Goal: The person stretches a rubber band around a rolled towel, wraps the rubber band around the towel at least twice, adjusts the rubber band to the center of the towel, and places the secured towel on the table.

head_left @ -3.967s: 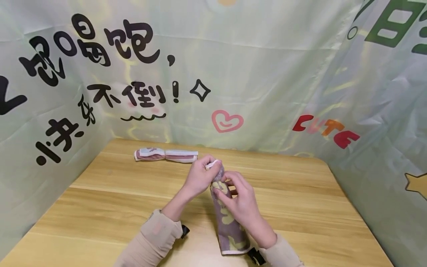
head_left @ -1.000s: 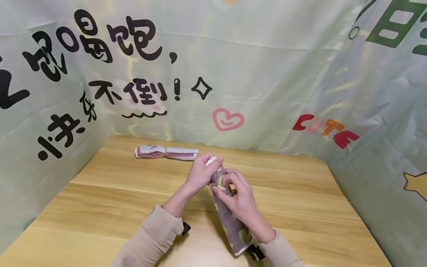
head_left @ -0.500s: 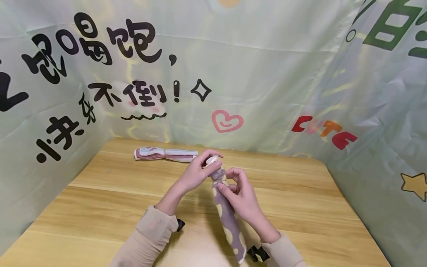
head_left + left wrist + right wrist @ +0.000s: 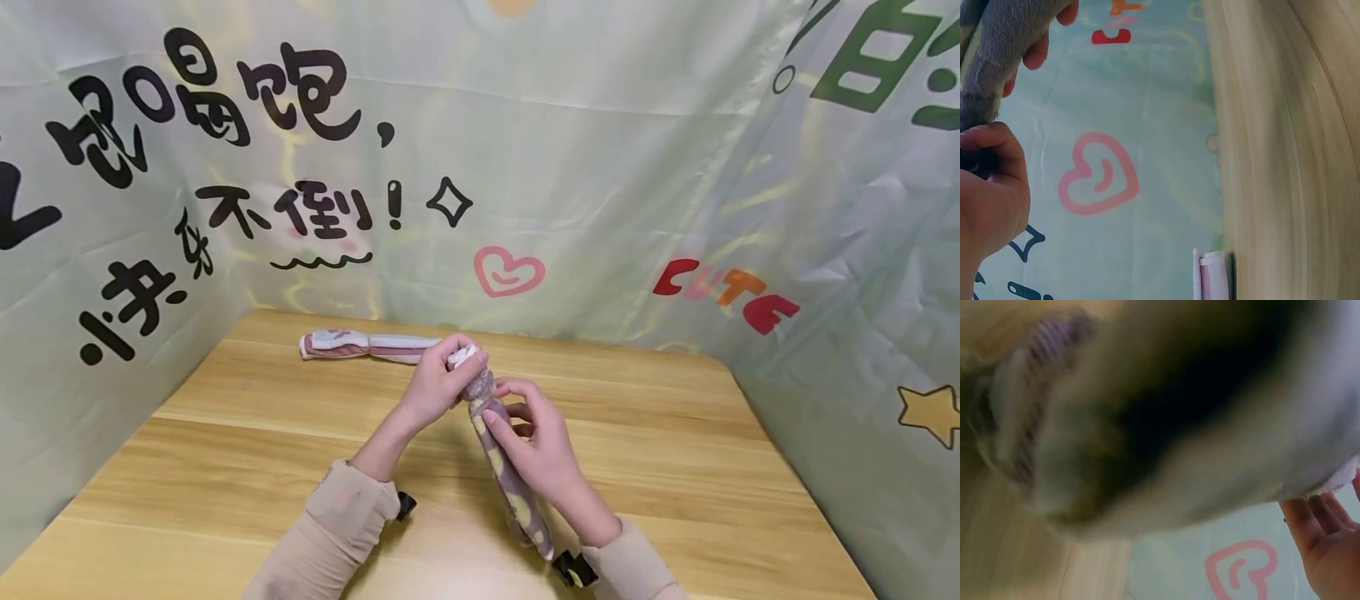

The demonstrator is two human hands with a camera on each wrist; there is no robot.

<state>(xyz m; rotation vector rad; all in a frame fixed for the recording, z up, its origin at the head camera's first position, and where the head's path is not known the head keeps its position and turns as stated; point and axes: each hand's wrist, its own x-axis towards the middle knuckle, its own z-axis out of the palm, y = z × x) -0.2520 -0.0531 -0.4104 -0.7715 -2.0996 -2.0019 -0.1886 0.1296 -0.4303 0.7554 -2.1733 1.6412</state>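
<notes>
A purple-grey towel with yellow patches, rolled or folded long, slants down toward the person in the head view. It narrows to a waist near its upper end. My left hand grips the bunched upper end, where white edging shows above the thumb. Just below the waist, my right hand holds the towel between thumb and fingers. The left wrist view shows the plush grey cloth running up from the left hand. Close and blurred, the towel fills most of the right wrist view.
A second bundle, a pink and white rolled towel cinched at its middle, lies at the back left of the wooden table. Printed fabric encloses the back and sides. A black clip-like piece is at the right cuff.
Four seconds ago the towel's lower part hung broad and flat; now its narrow side faces the camera. Since half a second ago, its lower end has risen slightly and both hands shifted a little left.
</notes>
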